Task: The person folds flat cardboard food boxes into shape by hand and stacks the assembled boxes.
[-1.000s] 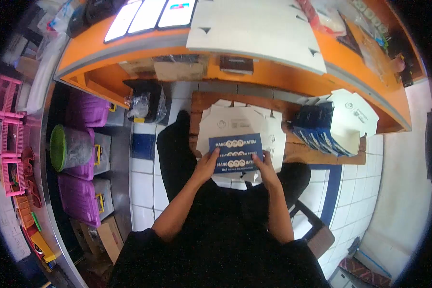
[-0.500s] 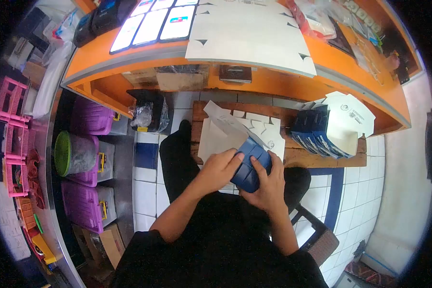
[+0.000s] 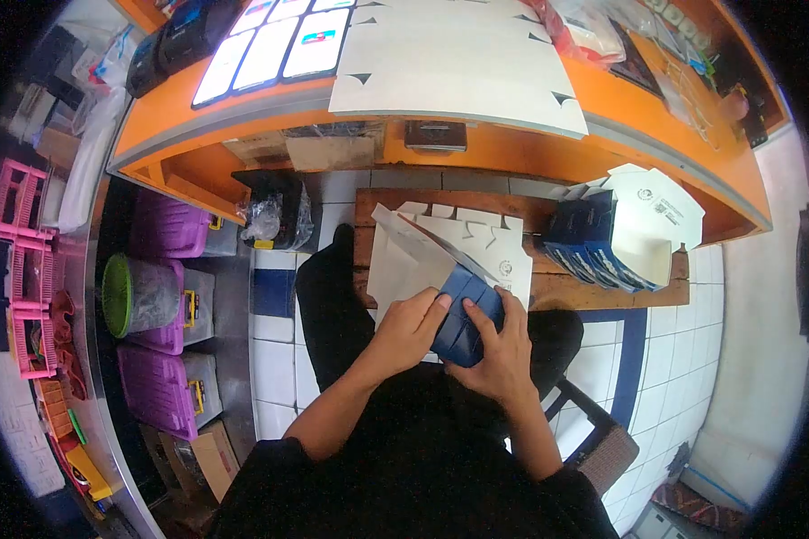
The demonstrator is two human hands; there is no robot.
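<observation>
A partly folded cardboard box (image 3: pixel 466 286), dark blue outside and white inside, is tilted over my lap. My left hand (image 3: pixel 408 334) grips its near left side, with the thumb on a blue panel. On the right, my right hand (image 3: pixel 499 349) wraps the blue end, its thumb and fingers pressing the folded panels. Behind the box, flat white die-cut cardboard sheets (image 3: pixel 505 242) lie on a wooden bench (image 3: pixel 548 289). Nested folded boxes (image 3: pixel 584 225), blue outside and white inside, stand at the bench's right end. My palms and the box's underside are hidden.
An orange desk (image 3: pixel 166 126) spans the far side, bearing lit phone screens (image 3: pixel 265 56) and a large white sheet (image 3: pixel 449 63). Purple-lidded bins (image 3: pixel 157 391) and a green-rimmed basket (image 3: pixel 117 296) stand left. A dark stool (image 3: pixel 607 454) is at lower right.
The view has shifted slightly. Both hands keep their hold on the box, and the raised white flap leans a little lower. My right thumb has moved slightly on the blue panels.
</observation>
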